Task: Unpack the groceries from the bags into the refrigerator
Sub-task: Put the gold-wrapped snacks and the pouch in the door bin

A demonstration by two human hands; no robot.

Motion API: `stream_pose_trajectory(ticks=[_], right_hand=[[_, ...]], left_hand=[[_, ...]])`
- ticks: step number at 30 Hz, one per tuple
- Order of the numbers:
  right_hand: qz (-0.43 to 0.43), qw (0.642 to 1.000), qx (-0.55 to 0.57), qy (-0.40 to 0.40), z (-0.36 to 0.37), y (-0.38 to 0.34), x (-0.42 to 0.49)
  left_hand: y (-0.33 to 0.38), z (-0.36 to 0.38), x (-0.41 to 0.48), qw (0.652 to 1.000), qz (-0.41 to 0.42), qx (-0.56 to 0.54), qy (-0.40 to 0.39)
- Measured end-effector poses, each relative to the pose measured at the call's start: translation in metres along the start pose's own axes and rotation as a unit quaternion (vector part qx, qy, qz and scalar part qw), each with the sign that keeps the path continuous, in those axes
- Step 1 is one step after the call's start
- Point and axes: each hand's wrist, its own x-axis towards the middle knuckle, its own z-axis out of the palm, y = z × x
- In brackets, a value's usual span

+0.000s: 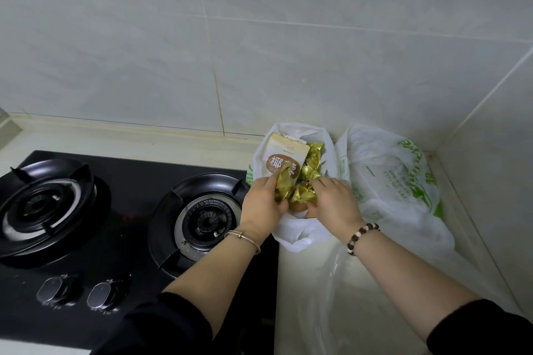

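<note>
An open white plastic bag [297,235] lies on the counter beside the stove. Inside it stand a beige carton [284,157] with a brown round label and several gold foil packets [310,164]. My left hand [261,206] grips one gold foil packet [284,184] against the front of the carton. My right hand [334,200] reaches into the bag and pinches another gold packet [302,196]. Something orange-brown [298,207] shows between my hands, mostly hidden.
A second white bag with green print [401,181] sits in the corner to the right. A clear plastic bag [326,291] lies on the counter in front. The black two-burner gas stove [121,210] with two knobs fills the left. Tiled walls close the back and right.
</note>
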Motion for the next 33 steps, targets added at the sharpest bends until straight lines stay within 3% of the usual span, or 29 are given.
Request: stream_pose_trajectory(ticks=[7, 14, 21, 27, 33], right_hand=[[0.029, 0.994, 0.102, 0.031, -0.029, -0.018, -0.005], [0.075, 0.942, 0.327, 0.004, -0.06, -0.056, -0.009], [-0.023, 0.911, 0.41, -0.042, -0.072, -0.127, -0.019], [-0.177, 0.883, 0.422, -0.101, -0.078, -0.209, -0.075], [-0.29, 0.814, 0.462, -0.2, -0.077, -0.3, -0.163]], left_hand=[[0.018, -0.043, -0.014, 0.99, -0.045, -0.127, 0.046], [0.008, -0.087, -0.053, 0.977, -0.1, -0.17, 0.078], [-0.008, -0.131, -0.135, 0.955, -0.165, -0.18, 0.171], [-0.008, -0.161, -0.252, 0.912, -0.248, -0.151, 0.288], [-0.003, -0.183, -0.394, 0.832, -0.345, -0.14, 0.411]])
